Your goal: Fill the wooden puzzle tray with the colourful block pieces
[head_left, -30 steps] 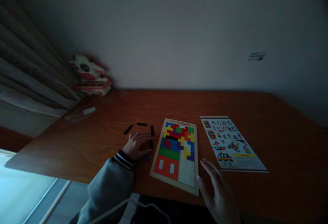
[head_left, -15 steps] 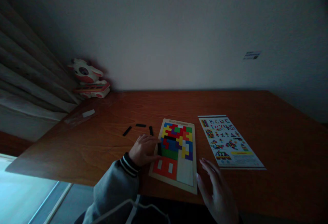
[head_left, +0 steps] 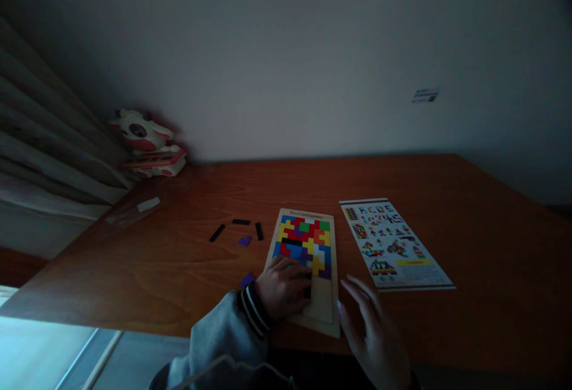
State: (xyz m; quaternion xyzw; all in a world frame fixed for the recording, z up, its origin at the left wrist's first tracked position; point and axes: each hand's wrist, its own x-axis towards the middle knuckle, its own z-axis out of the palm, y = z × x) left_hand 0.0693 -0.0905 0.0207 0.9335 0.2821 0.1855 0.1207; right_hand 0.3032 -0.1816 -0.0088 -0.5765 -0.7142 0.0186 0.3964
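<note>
A wooden tray puzzle (head_left: pixel 333 306) lies near the table's front edge, its upper part filled with colourful block pieces. My left hand (head_left: pixel 286 286) is over the lower left of the board, fingers curled round a black bar-shaped puzzle piece (head_left: pixel 307 290) that shows between fingertips and thumb. The pieces beneath this hand are hidden. Just off the board's lower right side, my right hand (head_left: pixel 373 330) is open with fingers apart and holds nothing. Left of the board lie several loose pieces: black bars (head_left: pixel 217 233) and purple pieces (head_left: pixel 245 240), one close to my left wrist.
A printed pattern sheet (head_left: pixel 397 247) lies right of the board. At the back left stands a cow-shaped toy keyboard (head_left: pixel 154 152), with a clear plastic bag (head_left: pixel 134 212) in front of it. A white cable (head_left: pixel 232 361) crosses my lap.
My left hand has moved right, from the board's left edge to over its lower middle, with the black piece. Two purple pieces are now uncovered. My right hand stays nearly in place.
</note>
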